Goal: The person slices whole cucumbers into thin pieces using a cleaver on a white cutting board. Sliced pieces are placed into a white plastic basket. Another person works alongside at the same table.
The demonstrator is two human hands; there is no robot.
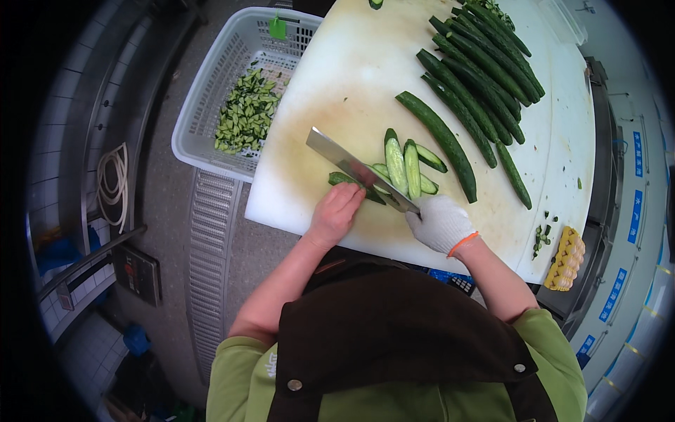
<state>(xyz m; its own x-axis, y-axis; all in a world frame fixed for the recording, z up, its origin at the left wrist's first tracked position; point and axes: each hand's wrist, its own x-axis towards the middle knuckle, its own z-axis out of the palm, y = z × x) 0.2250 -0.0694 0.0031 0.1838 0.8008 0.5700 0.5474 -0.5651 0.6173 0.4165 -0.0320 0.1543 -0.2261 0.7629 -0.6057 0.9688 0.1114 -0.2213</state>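
Observation:
My right hand, in a white knitted glove with an orange cuff, grips a cleaver. Its broad blade points up and to the left, over a cucumber piece. The bare fingers of my left hand press on that piece, close beside the blade. Several cut cucumber lengths with pale flesh showing lie just behind the blade, on the white cutting board. A whole cucumber rests to their right. Part of the piece under the blade is hidden.
More whole cucumbers lie in rows at the upper right. A white perforated basket holding cut cucumber pieces stands left of the board. Cucumber ends and a yellow object with a bumpy pale side are near the right edge.

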